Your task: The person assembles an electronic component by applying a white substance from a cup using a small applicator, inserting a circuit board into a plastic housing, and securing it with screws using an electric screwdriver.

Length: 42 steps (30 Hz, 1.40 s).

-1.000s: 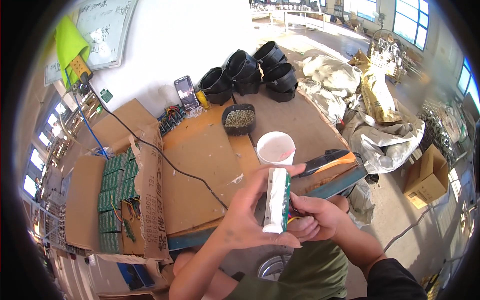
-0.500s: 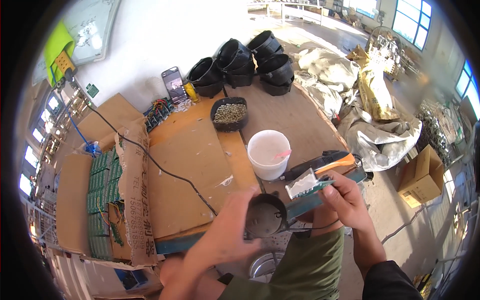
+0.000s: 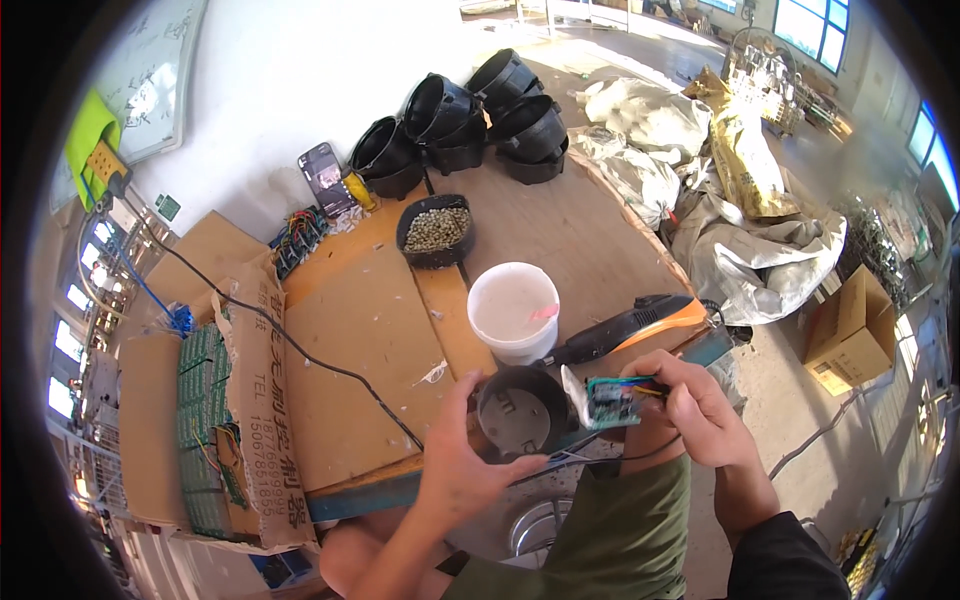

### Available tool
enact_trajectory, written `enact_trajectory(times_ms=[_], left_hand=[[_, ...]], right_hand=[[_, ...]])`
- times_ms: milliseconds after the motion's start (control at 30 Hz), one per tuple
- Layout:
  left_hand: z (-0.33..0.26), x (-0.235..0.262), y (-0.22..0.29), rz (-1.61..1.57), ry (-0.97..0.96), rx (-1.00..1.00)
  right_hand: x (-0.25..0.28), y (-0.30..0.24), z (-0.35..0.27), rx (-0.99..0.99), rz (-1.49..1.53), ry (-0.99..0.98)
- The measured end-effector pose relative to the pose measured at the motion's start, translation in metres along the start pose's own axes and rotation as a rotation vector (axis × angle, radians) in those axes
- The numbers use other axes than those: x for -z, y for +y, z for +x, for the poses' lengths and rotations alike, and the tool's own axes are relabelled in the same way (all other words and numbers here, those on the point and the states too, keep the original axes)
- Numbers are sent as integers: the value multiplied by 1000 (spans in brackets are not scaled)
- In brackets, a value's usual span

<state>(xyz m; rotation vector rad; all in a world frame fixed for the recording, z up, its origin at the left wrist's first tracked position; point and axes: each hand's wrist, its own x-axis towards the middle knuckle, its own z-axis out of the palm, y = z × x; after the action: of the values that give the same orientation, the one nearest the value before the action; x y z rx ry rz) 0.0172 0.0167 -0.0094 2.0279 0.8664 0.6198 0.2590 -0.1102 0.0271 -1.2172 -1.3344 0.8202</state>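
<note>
Small green circuit board w/ coloured wires: pinched in right hand, fingers closed on its right end, held just beside rim of round black plastic housing. Housing: cupped by left hand, thumb and fingers wrapped around its left and lower side, open face up, above near edge of brown board-covered worktable. Behind housing, near: white plastic bucket. To its right: black-and-orange hand tool. Further back: black bowl of pale granules, stack of black housings.

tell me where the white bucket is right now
In the head view the white bucket stands mid-table, just beyond the black housing, with the bowl of pellets behind it.
</note>
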Motion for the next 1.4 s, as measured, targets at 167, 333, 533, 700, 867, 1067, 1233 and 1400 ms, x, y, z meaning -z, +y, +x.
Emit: enact_trajectory(times_ms=[167, 333, 533, 700, 867, 1067, 1233, 1400], left_hand=[[1, 14, -19, -174, -109, -23], [-7, -2, -26, -310, -70, 44], [-12, -12, -33, -267, 54, -20], [-15, -16, -30, -253, 120, -54], [-18, -18, -22, -158, 174, -68], [-23, -34, -23, -223, 334, -15], [-25, -49, -11, -212, 489, -22], [-20, -68, -15, -167, 615, -87]], right_hand=[[-1, 6, 24, 220, -328, -132], [-15, 10, 49, 397, -583, -189], [-26, 9, 77, 585, -800, -297], [-38, 0, 99, 675, -919, -436], [-49, -6, 117, 699, -1024, -652], [-61, -7, 134, 785, -1093, -768], [-65, 1, 132, 885, -1185, -877], [-64, 5, 134, 931, -1141, -863]])
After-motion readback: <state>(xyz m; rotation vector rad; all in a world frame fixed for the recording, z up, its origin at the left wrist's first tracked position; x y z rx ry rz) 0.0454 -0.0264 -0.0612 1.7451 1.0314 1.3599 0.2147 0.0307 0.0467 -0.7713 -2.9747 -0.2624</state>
